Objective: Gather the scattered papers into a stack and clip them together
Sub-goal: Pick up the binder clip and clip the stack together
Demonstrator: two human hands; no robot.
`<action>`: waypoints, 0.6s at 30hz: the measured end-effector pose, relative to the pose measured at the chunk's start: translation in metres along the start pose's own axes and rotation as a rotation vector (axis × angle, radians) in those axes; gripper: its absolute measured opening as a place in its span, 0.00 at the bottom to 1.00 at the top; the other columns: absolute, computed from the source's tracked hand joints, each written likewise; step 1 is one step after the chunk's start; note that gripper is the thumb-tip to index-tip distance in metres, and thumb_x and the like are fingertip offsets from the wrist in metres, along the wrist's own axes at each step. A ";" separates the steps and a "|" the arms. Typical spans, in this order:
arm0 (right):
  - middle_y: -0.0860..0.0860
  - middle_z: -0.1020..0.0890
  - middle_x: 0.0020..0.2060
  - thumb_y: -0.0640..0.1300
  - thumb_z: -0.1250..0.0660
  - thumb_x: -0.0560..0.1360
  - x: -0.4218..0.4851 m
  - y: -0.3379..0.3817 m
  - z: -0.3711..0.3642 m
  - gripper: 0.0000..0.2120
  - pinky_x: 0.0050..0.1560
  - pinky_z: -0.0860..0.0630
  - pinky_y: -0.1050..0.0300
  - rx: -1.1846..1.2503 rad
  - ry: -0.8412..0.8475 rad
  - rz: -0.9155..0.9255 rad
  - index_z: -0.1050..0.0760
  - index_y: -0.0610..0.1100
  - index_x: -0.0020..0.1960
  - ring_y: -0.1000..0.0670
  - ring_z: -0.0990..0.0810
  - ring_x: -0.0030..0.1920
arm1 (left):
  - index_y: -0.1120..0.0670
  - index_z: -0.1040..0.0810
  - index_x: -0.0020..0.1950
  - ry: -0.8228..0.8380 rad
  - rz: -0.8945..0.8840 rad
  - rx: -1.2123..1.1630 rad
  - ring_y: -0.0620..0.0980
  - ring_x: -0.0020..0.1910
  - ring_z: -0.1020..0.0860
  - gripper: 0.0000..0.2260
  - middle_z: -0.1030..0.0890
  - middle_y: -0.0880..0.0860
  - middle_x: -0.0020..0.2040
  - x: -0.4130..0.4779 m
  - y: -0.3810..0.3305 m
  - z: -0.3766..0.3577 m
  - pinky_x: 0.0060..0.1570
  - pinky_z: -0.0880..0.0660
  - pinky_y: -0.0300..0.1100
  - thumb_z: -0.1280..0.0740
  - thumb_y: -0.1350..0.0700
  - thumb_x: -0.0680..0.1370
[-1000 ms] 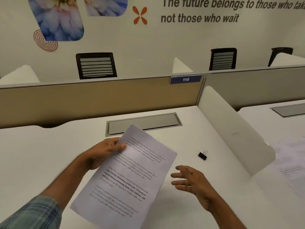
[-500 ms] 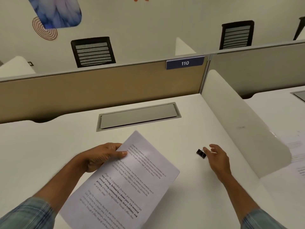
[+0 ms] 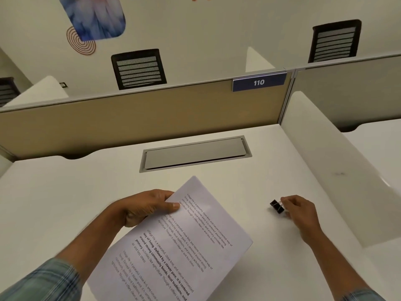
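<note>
A stack of white printed papers (image 3: 180,242) is held tilted above the white desk (image 3: 65,203), its top left edge gripped by my left hand (image 3: 147,208) with the thumb on the top sheet. To the right, a small black binder clip (image 3: 276,207) sits at the desk surface. My right hand (image 3: 300,210) pinches the clip's wire handles with its fingertips. How many sheets the stack holds cannot be told.
A grey cable-tray lid (image 3: 195,154) is set into the desk behind the papers. A tan partition (image 3: 130,122) with a blue "110" tag (image 3: 259,82) closes the back. A white side divider (image 3: 338,177) walls off the right. Black chairs stand beyond.
My right hand moved from beside the papers out to the right and took hold of the binder clip. The left hand kept its grip on the papers. The view tilted down.
</note>
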State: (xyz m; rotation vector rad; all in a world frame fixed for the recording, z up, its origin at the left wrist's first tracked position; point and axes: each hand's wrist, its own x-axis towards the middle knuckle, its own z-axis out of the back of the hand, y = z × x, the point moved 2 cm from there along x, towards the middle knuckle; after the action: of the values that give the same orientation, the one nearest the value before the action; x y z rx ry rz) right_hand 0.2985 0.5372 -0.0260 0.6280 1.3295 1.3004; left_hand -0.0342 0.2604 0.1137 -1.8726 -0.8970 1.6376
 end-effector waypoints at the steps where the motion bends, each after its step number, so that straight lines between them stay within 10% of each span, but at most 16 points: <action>1: 0.39 0.15 0.48 0.39 0.29 0.78 -0.003 0.002 -0.001 0.04 0.47 0.21 0.51 0.071 0.030 -0.043 0.17 0.38 0.46 0.44 0.18 0.44 | 0.59 0.21 0.67 0.006 0.001 0.010 0.62 0.55 0.15 0.16 0.18 0.66 0.65 0.000 0.000 -0.001 0.54 0.16 0.54 0.29 0.55 0.81; 10: 0.41 0.12 0.44 0.35 0.29 0.76 -0.069 0.024 -0.048 0.06 0.37 0.16 0.59 0.605 0.358 -0.303 0.19 0.39 0.40 0.46 0.14 0.40 | 0.56 0.19 0.66 -0.012 0.023 0.110 0.64 0.57 0.16 0.17 0.16 0.63 0.64 -0.007 0.000 -0.007 0.59 0.17 0.56 0.27 0.53 0.79; 18: 0.44 0.11 0.52 0.42 0.25 0.75 -0.121 0.093 -0.079 0.03 0.51 0.22 0.56 0.335 0.486 0.044 0.18 0.43 0.45 0.51 0.14 0.48 | 0.55 0.18 0.65 -0.028 0.040 0.177 0.63 0.57 0.15 0.15 0.15 0.63 0.62 -0.027 0.007 -0.010 0.58 0.17 0.55 0.28 0.52 0.80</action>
State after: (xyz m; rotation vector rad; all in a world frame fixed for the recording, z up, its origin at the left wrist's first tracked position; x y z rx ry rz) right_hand 0.2255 0.4243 0.0821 0.5894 1.9684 1.3257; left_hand -0.0253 0.2364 0.1275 -1.7611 -0.7049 1.7120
